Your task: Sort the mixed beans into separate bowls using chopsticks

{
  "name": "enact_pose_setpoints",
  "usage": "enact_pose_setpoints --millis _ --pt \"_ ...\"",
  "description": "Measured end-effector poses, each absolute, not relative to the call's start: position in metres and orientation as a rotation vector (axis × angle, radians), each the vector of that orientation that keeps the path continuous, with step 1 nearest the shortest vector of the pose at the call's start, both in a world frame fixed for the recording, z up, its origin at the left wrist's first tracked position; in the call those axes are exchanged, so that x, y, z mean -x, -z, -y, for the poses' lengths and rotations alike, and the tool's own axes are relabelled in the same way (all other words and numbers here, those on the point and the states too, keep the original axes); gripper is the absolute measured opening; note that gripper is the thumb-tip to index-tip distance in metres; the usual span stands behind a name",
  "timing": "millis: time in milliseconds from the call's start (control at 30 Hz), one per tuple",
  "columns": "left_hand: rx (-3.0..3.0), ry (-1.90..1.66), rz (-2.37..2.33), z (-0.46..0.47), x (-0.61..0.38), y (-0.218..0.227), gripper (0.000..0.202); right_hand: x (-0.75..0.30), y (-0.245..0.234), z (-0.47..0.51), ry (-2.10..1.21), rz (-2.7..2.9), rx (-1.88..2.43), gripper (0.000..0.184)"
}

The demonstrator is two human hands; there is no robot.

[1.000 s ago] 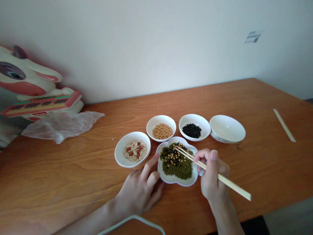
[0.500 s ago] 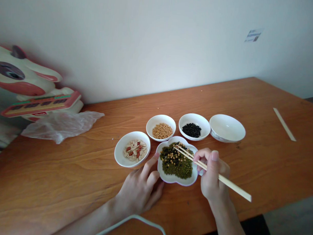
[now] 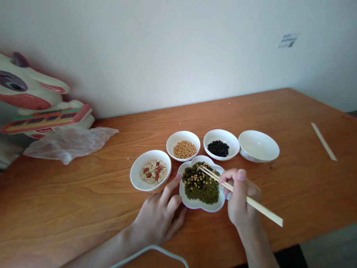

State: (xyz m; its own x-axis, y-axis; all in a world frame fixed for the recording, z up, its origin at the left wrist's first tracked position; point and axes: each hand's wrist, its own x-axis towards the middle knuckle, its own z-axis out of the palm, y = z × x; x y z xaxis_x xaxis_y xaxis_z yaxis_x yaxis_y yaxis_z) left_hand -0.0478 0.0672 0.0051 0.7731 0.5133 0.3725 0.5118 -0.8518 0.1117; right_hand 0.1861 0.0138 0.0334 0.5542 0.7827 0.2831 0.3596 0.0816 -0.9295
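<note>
A white flower-shaped dish [image 3: 212,207] holds green beans [image 3: 204,193], with yellow and black beans mixed in towards its back left. My left hand [image 3: 161,211] steadies the dish from its left side, the index finger on the rim and the other fingers bent beside the edge. Closed around a pair of light wooden chopsticks [image 3: 263,209], my right hand [image 3: 243,199] is over the dish's right side. The chopstick tips are among the beans near the back of the dish; whether they pinch a bean is too small to tell.
Behind the dish stand white bowls of yellow soybeans [image 3: 184,149] and black beans [image 3: 218,148], plus an empty bowl [image 3: 259,146]. A bowl of peanuts [image 3: 154,171] is left. Farther out are a paper sleeve [image 3: 324,141], plastic bag [image 3: 69,144], cow toy [image 3: 42,94] and cable [image 3: 154,247].
The rear end of the chopsticks has shifted slightly left and up with my right hand, while the tips stay at about the same spot. My left hand keeps its place.
</note>
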Motion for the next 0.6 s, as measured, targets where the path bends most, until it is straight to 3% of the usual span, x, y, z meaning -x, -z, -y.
enact_pose_setpoints --millis 600 --pt "-2.947 -0.611 -0.846 -0.067 0.0479 -0.0058 0.019 -0.1848 -0.0332 -0.0116 -0.405 0.942 1.488 0.068"
